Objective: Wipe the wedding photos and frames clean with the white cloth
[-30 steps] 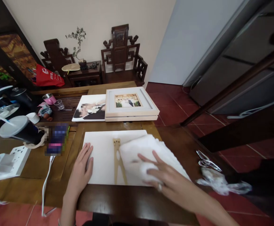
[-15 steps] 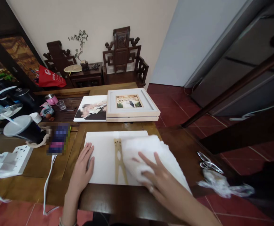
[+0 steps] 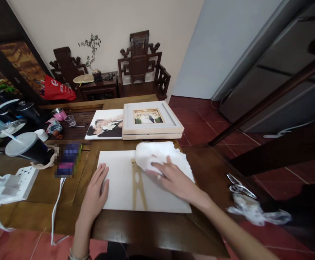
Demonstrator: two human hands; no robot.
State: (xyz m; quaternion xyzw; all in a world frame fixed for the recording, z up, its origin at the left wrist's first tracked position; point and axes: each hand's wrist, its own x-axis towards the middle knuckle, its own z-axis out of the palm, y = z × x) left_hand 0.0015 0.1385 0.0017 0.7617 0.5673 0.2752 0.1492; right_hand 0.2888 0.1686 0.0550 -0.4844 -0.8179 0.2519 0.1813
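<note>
A flat, smooth white board [image 3: 119,187] lies on the shiny brown wood worktop [image 3: 146,227]. On the middle of the board is a thin tan piece [image 3: 135,184] shaped like a tall letter A, with two long legs and a hole. The left hand [image 3: 93,193] rests on the left edge of the board, its fingers flat and close together and its thumb apart. A soft-looking white cloth [image 3: 183,159] with a wavy edge covers the board's far right corner and reaches past it. The right hand [image 3: 175,177] is on the cloth, fingers spread and a bit bent; I cannot tell if they pinch it. Behind the board sit pale, square-cornered picture frames [image 3: 153,131], stacked.
</note>
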